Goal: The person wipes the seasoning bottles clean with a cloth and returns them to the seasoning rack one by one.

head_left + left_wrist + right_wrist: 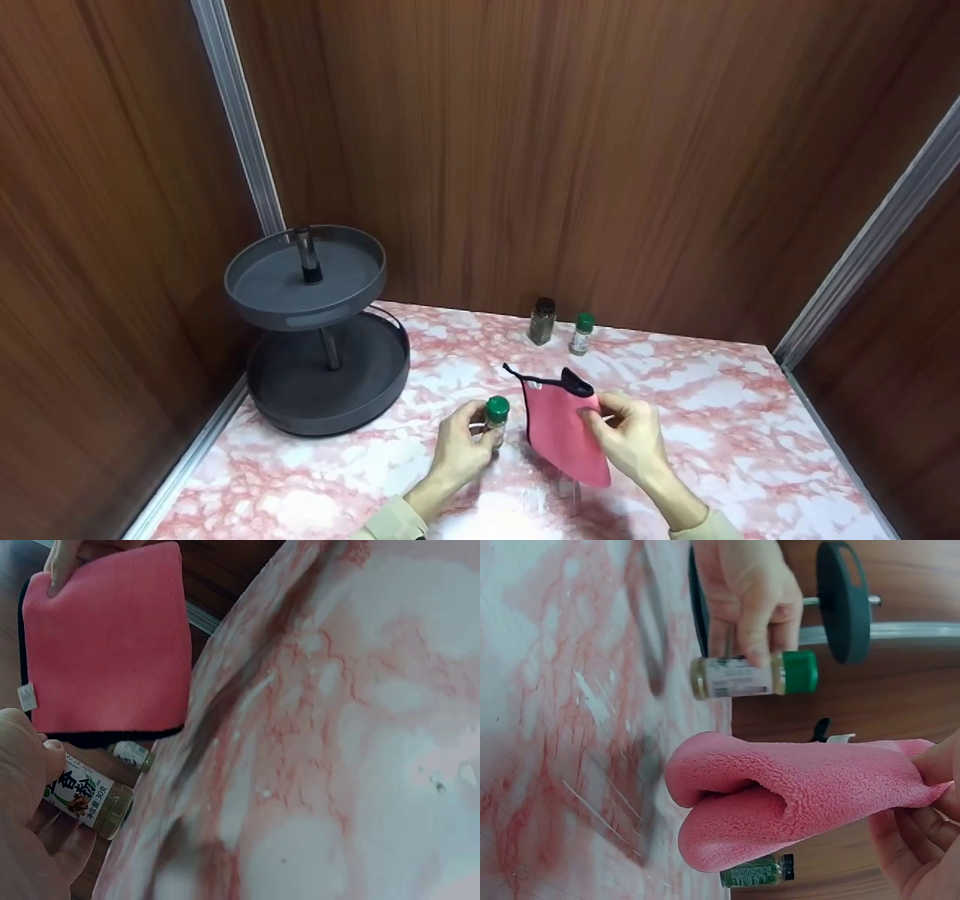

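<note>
My left hand [463, 444] grips a small spice jar [496, 421] with a green cap, held upright above the table. Its printed label [81, 790] faces the left wrist camera, and the jar [739, 676] also shows whole in the right wrist view. To the right, my right hand [631, 436] pinches a folded pink cloth [566, 431] with black edging by its side. The cloth [780, 795] hangs in folds, its fuzzy face visible in the right wrist view. A gap separates jar and cloth in the head view.
At the back stand a dark-capped jar [542, 321] and another green-capped jar [581, 334]. A dark two-tier round tray stand [405, 367] occupies the left side. Wood-grain panels [480, 150] wall in the pink-and-white marbled table [735, 420].
</note>
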`<state>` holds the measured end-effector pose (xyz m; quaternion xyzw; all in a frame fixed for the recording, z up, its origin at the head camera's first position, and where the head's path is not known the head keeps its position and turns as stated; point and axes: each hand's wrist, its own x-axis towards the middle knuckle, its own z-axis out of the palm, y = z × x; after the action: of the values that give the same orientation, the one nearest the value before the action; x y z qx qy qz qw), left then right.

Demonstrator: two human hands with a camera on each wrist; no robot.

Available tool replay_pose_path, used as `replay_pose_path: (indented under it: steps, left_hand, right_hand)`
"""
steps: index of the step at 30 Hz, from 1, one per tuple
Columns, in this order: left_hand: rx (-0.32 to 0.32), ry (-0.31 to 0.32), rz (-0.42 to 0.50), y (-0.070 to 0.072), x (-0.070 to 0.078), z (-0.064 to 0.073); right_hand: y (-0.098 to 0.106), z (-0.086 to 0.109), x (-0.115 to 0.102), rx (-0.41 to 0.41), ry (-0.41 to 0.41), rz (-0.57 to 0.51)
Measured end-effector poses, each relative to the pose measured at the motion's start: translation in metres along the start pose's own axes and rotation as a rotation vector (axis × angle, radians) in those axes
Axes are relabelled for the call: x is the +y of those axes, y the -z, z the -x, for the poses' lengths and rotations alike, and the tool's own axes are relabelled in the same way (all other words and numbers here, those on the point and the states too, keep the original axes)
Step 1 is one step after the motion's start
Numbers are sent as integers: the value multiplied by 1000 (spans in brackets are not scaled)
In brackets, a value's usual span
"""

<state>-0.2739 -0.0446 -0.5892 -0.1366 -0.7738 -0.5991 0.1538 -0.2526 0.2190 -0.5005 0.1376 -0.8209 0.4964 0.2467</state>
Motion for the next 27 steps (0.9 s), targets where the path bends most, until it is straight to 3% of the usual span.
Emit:
replay_pose_path:
  steps: [7, 14, 20, 24, 27]
  left_hand:
    - [-10, 78, -14, 3, -14, 5]
    - [10, 77, -72, 4, -22, 10]
    - [7, 66, -116, 3, -25, 14]
    - [56, 64, -171, -1, -25, 15]
    - [128, 112, -270, -6, -23, 16]
  right_hand:
    - [0, 0, 2, 7, 16, -12]
    - [0, 0, 4, 10, 44, -29]
    - [1, 1, 4, 2, -4, -34]
    - [1, 1, 4, -6, -9, -39]
    - [1, 2, 4, -9, -5, -41]
